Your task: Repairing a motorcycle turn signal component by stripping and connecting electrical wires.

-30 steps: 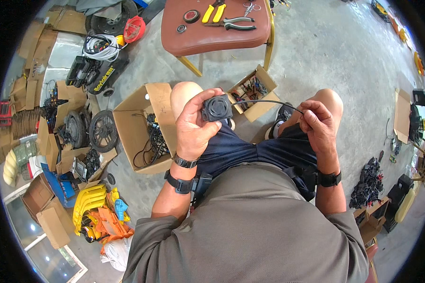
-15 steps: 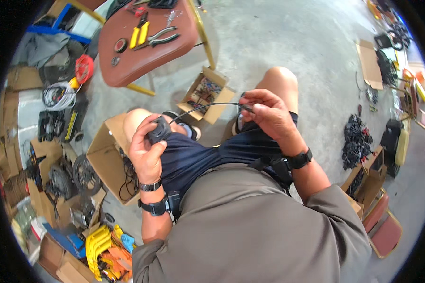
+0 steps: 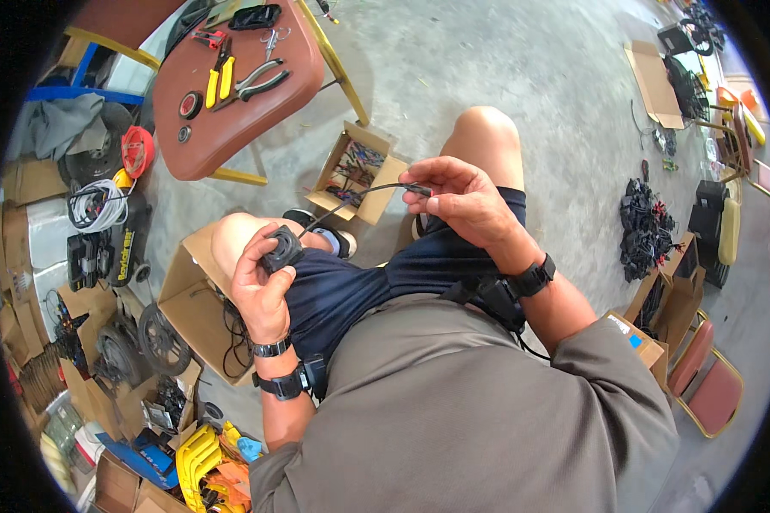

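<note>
My left hand [image 3: 261, 286] grips a small black squarish device [image 3: 284, 248] with rounded corners, above my left thigh. A thin black cable [image 3: 344, 203] runs from it in an arc to my right hand [image 3: 462, 201]. Thumb and fingers of that hand pinch the cable near its dark end [image 3: 417, 189], over my right thigh. What kind of device it is cannot be made out. Just beyond the cable, an open cardboard box [image 3: 382, 203] full of coloured wires and connectors stands on the floor between my feet.
A brown padded chair [image 3: 257, 120] ahead left bears pliers [image 3: 265, 81], a yellow-handled tool [image 3: 220, 81], tape [image 3: 191, 105] and scissors [image 3: 274, 41]. A large open carton [image 3: 188, 295] with black cables stands by my left leg. A heap of black wiring [image 3: 646, 231] lies right.
The view has shifted slightly, so the surroundings appear moved. Both hands keep their hold on the device and cable; the right hand has turned a little, showing more of the cable's end.
</note>
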The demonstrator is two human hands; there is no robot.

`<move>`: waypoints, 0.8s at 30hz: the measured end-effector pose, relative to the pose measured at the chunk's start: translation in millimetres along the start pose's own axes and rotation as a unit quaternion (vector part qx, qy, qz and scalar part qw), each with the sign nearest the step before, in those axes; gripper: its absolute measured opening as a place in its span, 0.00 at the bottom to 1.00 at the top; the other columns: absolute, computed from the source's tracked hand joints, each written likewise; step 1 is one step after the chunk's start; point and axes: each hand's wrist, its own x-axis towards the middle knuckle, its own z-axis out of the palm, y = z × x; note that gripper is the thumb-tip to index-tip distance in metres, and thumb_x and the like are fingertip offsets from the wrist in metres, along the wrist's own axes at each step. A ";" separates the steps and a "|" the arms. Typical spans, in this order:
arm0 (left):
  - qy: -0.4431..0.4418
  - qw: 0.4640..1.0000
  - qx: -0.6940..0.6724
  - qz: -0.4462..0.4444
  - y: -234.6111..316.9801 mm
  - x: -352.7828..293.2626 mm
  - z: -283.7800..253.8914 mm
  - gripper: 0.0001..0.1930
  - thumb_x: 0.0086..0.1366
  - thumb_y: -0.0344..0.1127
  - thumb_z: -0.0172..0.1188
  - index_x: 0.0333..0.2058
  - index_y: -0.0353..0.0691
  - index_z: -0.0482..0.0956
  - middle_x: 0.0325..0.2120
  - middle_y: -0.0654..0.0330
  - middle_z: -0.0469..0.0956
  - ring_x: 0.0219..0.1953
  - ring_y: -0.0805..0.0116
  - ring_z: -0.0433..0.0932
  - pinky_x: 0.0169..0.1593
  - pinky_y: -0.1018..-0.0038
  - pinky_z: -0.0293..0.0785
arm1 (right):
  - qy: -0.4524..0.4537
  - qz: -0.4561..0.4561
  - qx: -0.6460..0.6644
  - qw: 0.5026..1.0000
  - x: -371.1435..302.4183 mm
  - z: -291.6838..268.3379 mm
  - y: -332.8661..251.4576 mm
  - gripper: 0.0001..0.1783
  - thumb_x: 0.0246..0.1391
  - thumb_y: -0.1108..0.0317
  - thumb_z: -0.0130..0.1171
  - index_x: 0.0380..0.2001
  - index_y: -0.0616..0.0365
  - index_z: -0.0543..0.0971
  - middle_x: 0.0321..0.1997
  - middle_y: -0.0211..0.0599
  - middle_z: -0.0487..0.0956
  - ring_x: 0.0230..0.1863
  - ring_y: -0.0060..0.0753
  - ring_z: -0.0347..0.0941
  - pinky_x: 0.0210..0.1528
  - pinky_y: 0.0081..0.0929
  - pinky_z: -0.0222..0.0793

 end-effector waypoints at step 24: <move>-0.060 0.997 -0.039 -0.007 -8.2 -1.2 9.9 0.30 0.47 0.13 0.55 0.53 0.32 0.70 0.55 0.50 0.72 0.57 0.62 0.72 0.61 0.67 0.68 | 0.029 0.056 -0.144 0.987 17.7 -42.3 -0.5 0.07 0.58 0.68 0.62 0.37 0.59 0.77 0.40 0.34 0.81 0.31 0.21 0.75 0.35 0.22 0.76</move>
